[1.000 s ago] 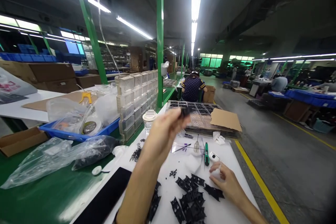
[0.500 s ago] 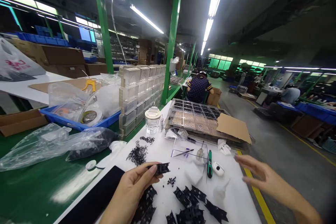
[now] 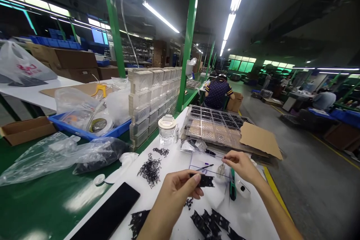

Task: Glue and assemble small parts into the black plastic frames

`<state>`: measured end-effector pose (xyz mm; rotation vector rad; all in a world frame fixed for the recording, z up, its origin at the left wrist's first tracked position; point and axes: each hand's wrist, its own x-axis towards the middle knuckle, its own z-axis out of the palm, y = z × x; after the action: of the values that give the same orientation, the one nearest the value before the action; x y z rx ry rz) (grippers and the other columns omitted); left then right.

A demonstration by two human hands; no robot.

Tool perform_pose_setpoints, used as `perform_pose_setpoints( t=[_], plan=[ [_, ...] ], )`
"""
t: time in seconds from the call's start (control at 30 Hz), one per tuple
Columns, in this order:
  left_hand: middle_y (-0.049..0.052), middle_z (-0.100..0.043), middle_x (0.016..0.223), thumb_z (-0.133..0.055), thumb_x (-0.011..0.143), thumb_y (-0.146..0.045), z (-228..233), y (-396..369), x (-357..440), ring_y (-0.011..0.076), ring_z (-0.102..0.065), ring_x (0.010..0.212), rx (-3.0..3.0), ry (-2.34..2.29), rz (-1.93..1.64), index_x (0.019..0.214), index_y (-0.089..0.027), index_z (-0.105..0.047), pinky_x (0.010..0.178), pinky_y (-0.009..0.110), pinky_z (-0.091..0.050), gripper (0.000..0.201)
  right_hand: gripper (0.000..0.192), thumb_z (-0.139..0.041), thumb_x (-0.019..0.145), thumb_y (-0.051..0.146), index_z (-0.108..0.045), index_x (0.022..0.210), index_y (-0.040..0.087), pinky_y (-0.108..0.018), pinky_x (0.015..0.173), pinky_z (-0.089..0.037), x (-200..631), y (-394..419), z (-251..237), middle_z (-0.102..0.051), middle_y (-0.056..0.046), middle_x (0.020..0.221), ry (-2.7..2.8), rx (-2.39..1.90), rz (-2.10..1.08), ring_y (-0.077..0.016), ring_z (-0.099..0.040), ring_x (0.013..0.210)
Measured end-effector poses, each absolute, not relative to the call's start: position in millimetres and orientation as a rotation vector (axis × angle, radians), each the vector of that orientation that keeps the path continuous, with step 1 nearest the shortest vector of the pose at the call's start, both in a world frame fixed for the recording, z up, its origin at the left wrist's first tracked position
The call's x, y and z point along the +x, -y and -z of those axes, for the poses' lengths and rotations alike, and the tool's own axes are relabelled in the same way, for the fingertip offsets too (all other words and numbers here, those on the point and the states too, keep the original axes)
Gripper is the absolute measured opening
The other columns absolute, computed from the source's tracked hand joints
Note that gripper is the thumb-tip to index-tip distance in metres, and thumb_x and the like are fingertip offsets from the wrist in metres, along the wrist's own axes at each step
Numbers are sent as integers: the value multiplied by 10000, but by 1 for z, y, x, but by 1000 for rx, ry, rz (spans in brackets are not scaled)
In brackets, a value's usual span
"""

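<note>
White worktop (image 3: 251, 215) is stretching ahead of you beside a green bench (image 3: 42, 210); a seated co-worker (image 3: 218, 93) is facing away beyond it. Lying about: a black panel (image 3: 108, 210), a tangle of thin black pieces (image 3: 150, 171), and, near your right hand (image 3: 241, 164), a green utility knife (image 3: 232, 184) and a white rounded device (image 3: 243, 189). Your left hand (image 3: 181, 188) is gripping a black plastic part (image 3: 207, 181) between thumb and fingers, above the worktop. Your right fingertips are meeting at the thin stem of a small translucent bottle (image 3: 221, 172); whether they are gripping it cannot be told.

Partly hidden: small black pegs (image 3: 189, 204), behind your left hand; black pieces (image 3: 137, 220), behind your left forearm (image 3: 159, 217). Cut off below: a pile of black parts (image 3: 208, 222).

Containers: a lidded clear jug (image 3: 167, 134); a blue tray (image 3: 118, 131), holding plastic bags and a coil; clear compartment trays (image 3: 206, 128), holding dark pieces, a cardboard sheet (image 3: 260, 140) covering one corner; a clear plastic bag (image 3: 53, 148), its dark contents looking indistinct.
</note>
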<state>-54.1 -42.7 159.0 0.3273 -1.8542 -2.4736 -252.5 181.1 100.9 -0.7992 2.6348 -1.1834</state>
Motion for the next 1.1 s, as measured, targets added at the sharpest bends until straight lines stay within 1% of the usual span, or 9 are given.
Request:
perform_pose_setpoints(
  t=[0.13,0.27,0.4,0.47,0.53,0.67,0.83,0.93,1.1],
  plan=[
    [47,-726,673,-792,839,-513,-161,43,-63,174,-641,689,350,1870,2529,765,-142,-785,732,277,-488,378,326,-683,958,468,-743,882,157,-348,768,-582,-248,-185,-113,-753,-71,851,-2638,-779,1366,-207,-715,806],
    [44,-738,666,-784,845,-521,-155,44,-74,165,-659,678,400,1877,2571,731,-155,-770,730,267,-508,384,318,-722,915,488,-782,954,178,-352,800,-596,-234,-198,-134,-784,-100,928,-2739,-652,1641,-256,-739,857],
    [45,-755,661,-783,845,-525,-151,44,-83,157,-671,664,406,1887,2594,747,-153,-786,712,247,-521,385,248,-753,912,458,-763,955,214,-305,743,-625,-204,-203,-148,-770,-59,868,-2768,-549,2023,-210,-730,773],
    [45,-763,663,-781,847,-523,-151,43,-85,153,-679,665,393,1893,2596,747,-152,-791,704,233,-523,384,152,-773,914,383,-760,931,233,-279,711,-630,-186,-198,-149,-764,-38,849,-2612,-615,2225,-185,-727,734],
    [43,-768,664,-775,857,-515,-153,43,-86,148,-685,662,360,1908,2592,752,-154,-796,694,220,-523,376,64,-784,913,302,-765,932,245,-259,692,-632,-172,-190,-149,-764,-27,850,-2416,-696,2335,-171,-732,715],
    [40,-772,665,-769,868,-497,-157,42,-83,139,-687,655,290,1936,2584,758,-152,-798,668,202,-520,363,8,-768,931,255,-770,938,254,-225,677,-641,-158,-178,-151,-770,-20,859,-2318,-730,2323,-155,-742,700],
    [37,-767,641,-792,832,-502,-161,41,-80,142,-677,635,295,1922,2585,782,-149,-813,647,208,-519,357,31,-777,920,230,-771,918,260,-186,652,-642,-152,-171,-157,-765,-8,846,-2433,-792,2280,-138,-743,672],
    [41,-777,650,-791,832,-502,-162,42,-78,147,-688,643,297,1933,2566,803,-154,-825,650,211,-519,351,80,-771,911,189,-761,859,249,-182,637,-643,-146,-166,-163,-752,-5,832,-2465,-911,2269,-136,-739,663],
    [50,-793,679,-760,867,-507,-163,46,-74,156,-710,657,272,1984,2500,777,-155,-823,677,220,-526,369,129,-757,888,120,-774,907,246,-200,600,-645,-137,-163,-174,-762,-17,827,-2498,-1218,2231,-156,-740,682]
  ],
)
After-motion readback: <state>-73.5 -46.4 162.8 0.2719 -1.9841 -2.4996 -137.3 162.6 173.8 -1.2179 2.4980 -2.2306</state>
